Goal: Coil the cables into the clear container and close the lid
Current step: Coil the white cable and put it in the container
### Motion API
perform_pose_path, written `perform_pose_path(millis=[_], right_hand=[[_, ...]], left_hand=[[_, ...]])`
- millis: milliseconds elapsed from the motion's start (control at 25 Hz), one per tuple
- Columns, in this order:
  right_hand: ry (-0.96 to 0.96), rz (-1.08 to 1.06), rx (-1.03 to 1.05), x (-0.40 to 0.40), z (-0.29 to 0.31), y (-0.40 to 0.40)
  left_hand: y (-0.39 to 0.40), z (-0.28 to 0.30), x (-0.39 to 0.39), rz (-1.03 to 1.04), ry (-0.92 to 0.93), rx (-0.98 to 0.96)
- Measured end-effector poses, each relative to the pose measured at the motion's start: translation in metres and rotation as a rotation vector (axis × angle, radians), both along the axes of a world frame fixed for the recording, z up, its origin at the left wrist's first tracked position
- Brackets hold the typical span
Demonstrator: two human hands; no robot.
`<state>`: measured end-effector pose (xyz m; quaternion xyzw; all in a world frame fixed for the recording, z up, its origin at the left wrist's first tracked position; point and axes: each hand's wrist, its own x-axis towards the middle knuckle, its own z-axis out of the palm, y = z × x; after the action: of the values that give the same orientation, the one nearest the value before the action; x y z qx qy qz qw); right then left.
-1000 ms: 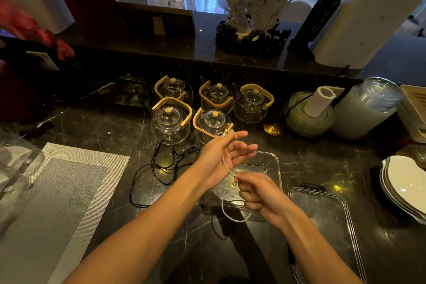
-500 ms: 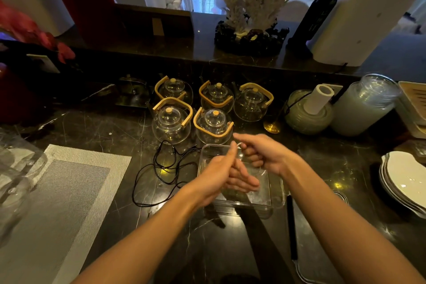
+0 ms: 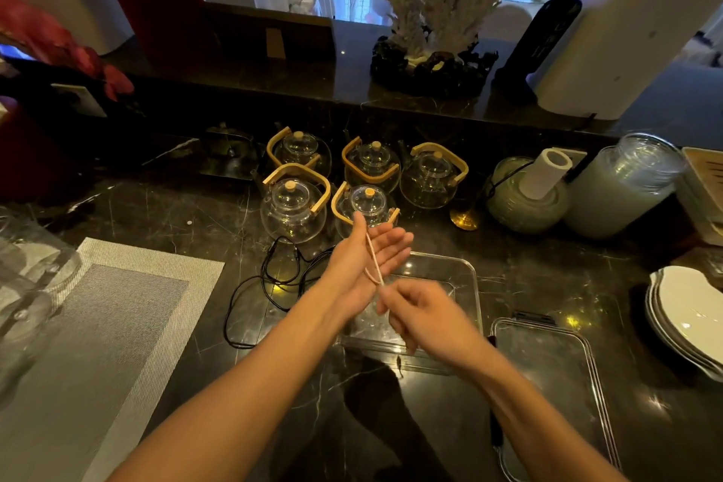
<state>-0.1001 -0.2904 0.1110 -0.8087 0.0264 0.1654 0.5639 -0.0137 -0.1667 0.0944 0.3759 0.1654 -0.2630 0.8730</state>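
My left hand (image 3: pixel 365 260) is held palm up above the clear container (image 3: pixel 467 286), fingers straight, with a thin white cable (image 3: pixel 373 258) looped across the palm between thumb and fingers. My right hand (image 3: pixel 424 315) pinches the cable's lower part just below the left palm, over the container. A black cable (image 3: pixel 274 282) lies loose in a tangle on the dark counter to the left of the container. The clear lid (image 3: pixel 547 364) lies flat on the counter to the right of the container.
Several glass teapots (image 3: pixel 293 207) with wooden handles stand just behind the hands. A grey placemat (image 3: pixel 98 325) lies at the left. A stack of white plates (image 3: pixel 688 317) sits at the right, with a jar (image 3: pixel 622 188) and a green pot (image 3: pixel 524 196) behind.
My right hand has swung from beyond the left hand back to its near side, carrying the white cable round the left palm. The left hand has turned palm up.
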Motion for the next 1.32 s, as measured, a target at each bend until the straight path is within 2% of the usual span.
perform_pose_path(millis=[120,240,320,400,520,600,720,800,840,880,960,1000,1160,1320], right_hand=[[0.121,0.042,0.076,-0.017,-0.023,-0.007],[0.315,-0.062,0.301,-0.018,-0.037,-0.023],[0.415,-0.198,0.412,-0.005,-0.039,-0.037],[0.451,-0.287,0.426,0.014,-0.034,-0.052],[0.418,-0.222,0.272,0.039,-0.019,-0.06],[0.335,-0.164,0.036,0.047,-0.009,-0.056],[0.087,-0.139,-0.4,0.042,-0.001,-0.042],[-0.049,-0.16,-0.527,0.028,0.001,-0.026],[-0.071,-0.212,-0.441,0.02,0.0,-0.018],[-0.062,-0.276,-0.258,0.012,-0.002,-0.011],[0.02,-0.365,0.12,-0.003,-0.005,0.001],[0.062,-0.394,0.236,-0.009,-0.009,0.003],[0.253,-0.472,0.508,-0.018,-0.023,0.002],[0.277,-0.478,0.679,-0.019,-0.03,-0.001]], left_hand=[[0.003,0.009,0.001,-0.012,0.058,-0.196],[0.006,0.014,-0.001,-0.176,0.038,-0.373],[0.006,0.014,-0.007,-0.346,-0.037,-0.296],[0.002,0.008,-0.015,-0.5,-0.134,-0.036],[-0.005,-0.002,-0.025,-0.624,-0.262,0.37],[-0.009,-0.006,-0.03,-0.625,-0.266,0.495],[-0.013,-0.008,-0.029,-0.544,-0.304,0.653],[-0.016,-0.01,-0.027,-0.442,-0.349,0.753],[-0.018,-0.01,-0.025,-0.382,-0.331,0.741],[-0.02,-0.009,-0.024,-0.322,-0.282,0.669],[-0.023,-0.006,-0.023,-0.232,-0.146,0.433],[-0.025,-0.005,-0.022,-0.192,-0.075,0.319],[-0.028,-0.006,-0.022,-0.057,0.067,0.064],[-0.019,-0.006,-0.021,-0.098,0.114,-0.251]])
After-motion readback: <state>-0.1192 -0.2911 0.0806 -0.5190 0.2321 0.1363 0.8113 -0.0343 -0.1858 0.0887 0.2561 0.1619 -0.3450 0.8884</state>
